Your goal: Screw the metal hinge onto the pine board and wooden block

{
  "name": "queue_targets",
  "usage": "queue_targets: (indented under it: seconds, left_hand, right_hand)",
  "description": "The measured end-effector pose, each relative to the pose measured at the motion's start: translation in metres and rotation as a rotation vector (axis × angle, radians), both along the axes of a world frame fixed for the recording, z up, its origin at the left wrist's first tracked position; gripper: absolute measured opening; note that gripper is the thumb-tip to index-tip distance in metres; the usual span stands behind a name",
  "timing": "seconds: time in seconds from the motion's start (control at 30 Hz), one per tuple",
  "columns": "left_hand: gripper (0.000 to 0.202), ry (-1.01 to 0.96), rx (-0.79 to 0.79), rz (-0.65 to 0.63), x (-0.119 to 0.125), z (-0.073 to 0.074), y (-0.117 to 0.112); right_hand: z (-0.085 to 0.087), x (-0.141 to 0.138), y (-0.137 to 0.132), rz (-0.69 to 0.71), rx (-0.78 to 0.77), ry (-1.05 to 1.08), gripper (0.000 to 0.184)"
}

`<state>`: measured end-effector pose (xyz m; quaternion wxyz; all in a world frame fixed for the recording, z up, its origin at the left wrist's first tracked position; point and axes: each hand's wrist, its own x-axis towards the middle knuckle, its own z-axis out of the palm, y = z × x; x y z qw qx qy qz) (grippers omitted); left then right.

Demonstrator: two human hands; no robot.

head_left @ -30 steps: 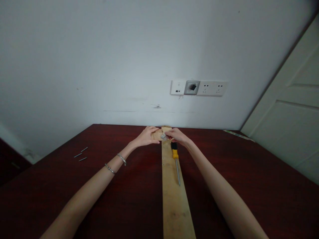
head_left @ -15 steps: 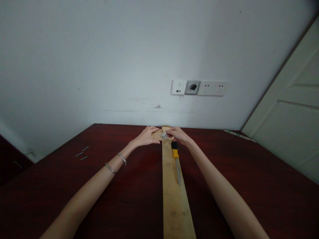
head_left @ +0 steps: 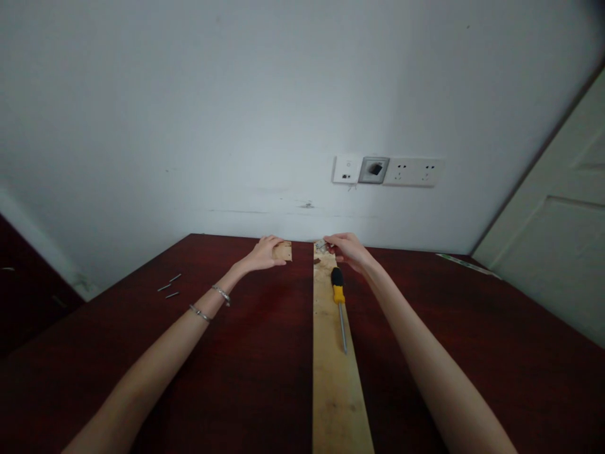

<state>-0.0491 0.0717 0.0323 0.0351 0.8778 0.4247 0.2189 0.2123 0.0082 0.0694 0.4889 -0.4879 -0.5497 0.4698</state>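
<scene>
wooden block (head_left: pixel 283 251) gripped in left hand (head_left: pixel 263 253), just beside long board (head_left: pixel 333 384); small metal piece (head_left: pixel 322 246) pinched in right hand (head_left: pixel 350 248) at board's far end, near yellow-and-black screwdriver (head_left: pixel 339 292).

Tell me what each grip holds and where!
Left grip: small wooden block, by its left end. Right grip: apparently a metal piece, by its right side.

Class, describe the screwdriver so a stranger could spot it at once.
On the dark red table, find the long pale board. The screwdriver lies along its right edge, just nearer than the right hand. Nothing beside it has that black-and-yellow handle.
</scene>
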Motion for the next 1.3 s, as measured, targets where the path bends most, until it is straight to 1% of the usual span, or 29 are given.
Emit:
queue_targets:
  seconds: [0.07, 0.13, 0.23, 0.27, 0.37, 0.47, 0.57, 0.73, 0.9, 1.13, 1.3]
  left_hand:
    - [0.069, 0.064, -0.059, 0.079, -0.031, 0.001, 0.005]
    - [0.073, 0.126, -0.132, 0.21, -0.067, 0.0, 0.008]
    - [0.082, 0.222, -0.224, 0.393, -0.12, -0.005, 0.007]
    - [0.083, 0.252, -0.255, 0.433, -0.136, -0.007, 0.006]
    - [0.087, 0.319, -0.353, 0.527, -0.175, -0.016, -0.002]
    - [0.086, 0.348, -0.414, 0.546, -0.2, -0.026, -0.011]
    - [0.087, 0.356, -0.442, 0.537, -0.212, -0.034, -0.016]
    - [0.093, 0.353, -0.468, 0.496, -0.22, -0.041, -0.013]
    - [0.095, 0.323, -0.451, 0.473, -0.226, -0.045, -0.012]
    - [0.09, 0.253, -0.425, 0.423, -0.233, -0.052, -0.01]
    - [0.09, 0.251, -0.414, 0.406, -0.231, -0.049, -0.011]
  right_hand:
    - [0.001, -0.003, -0.002, -0.01, 0.011, 0.011, 0.024]
    - [0.002, -0.007, -0.003, -0.036, 0.025, 0.026, 0.024]
    - [0.004, -0.014, -0.006, -0.074, 0.05, 0.046, 0.026]
    - [0.005, -0.017, -0.007, -0.077, 0.058, 0.05, 0.026]
    - [0.008, -0.024, -0.012, -0.072, 0.083, 0.052, 0.028]
    - [0.009, -0.031, -0.017, -0.055, 0.085, 0.035, 0.028]
    - [0.01, -0.036, -0.021, -0.042, 0.066, 0.028, 0.028]
    - [0.009, -0.039, -0.026, -0.013, 0.044, 0.021, 0.028]
    - [0.008, -0.037, -0.029, 0.019, 0.046, 0.028, 0.027]
    - [0.009, -0.035, -0.032, 0.017, 0.041, 0.022, 0.027]
    - [0.011, -0.036, -0.033, 0.027, 0.042, 0.021, 0.024]
